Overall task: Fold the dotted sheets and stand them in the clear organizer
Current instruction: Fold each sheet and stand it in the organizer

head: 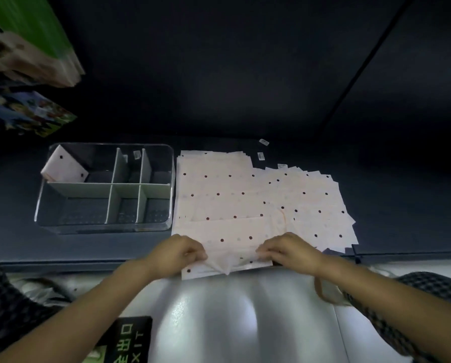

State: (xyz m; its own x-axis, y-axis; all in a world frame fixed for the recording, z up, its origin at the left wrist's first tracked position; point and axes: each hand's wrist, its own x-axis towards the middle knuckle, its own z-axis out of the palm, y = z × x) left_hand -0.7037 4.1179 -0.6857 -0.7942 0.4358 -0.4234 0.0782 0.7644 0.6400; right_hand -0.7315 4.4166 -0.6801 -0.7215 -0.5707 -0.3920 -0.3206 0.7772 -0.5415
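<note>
Leftmost, the clear organizer [104,188] holds one folded dotted sheet [64,167] leaning in its far-left compartment. Just right of the organizer lies the spread of dotted sheets [258,195]; at its near edge the left hand [178,255] and right hand [288,251] both pinch the top sheet [229,258].

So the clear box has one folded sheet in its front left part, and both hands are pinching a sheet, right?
Not quite. In the head view the folded sheet leans in the back left part of the clear box, not the front left. The rest holds: the left hand and right hand both pinch a sheet.
</note>
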